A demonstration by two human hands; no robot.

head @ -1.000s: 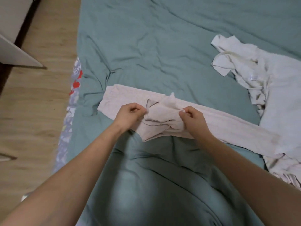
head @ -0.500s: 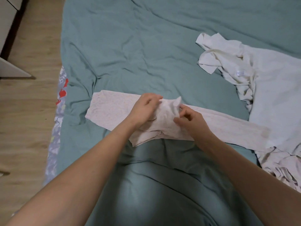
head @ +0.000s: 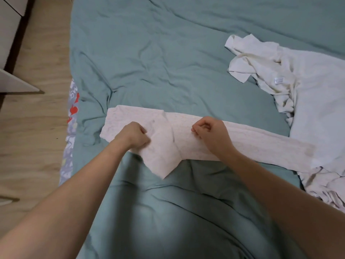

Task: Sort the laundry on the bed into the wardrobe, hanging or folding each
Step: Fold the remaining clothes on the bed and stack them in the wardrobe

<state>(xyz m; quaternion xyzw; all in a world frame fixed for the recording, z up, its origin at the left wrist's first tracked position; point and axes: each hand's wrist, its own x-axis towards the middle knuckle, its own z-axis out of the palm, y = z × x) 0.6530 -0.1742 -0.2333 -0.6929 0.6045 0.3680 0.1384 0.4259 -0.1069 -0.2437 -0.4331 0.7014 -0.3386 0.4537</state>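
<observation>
Both hands pinch the pale pink leggings (head: 186, 144) on the teal bed sheet (head: 168, 62): the left hand (head: 133, 136) grips fabric near the waist end, the right hand (head: 211, 136) pinches the upper edge partway along the leg. A loose triangular flap hangs toward the person between the two grips; pulling unevenly could skew the fold there. The leggings' long axis runs left to right, cuff ending against the white garment pile (head: 308, 94) beyond the right hand.

bare forearms (head: 78, 193), no sleeves
</observation>
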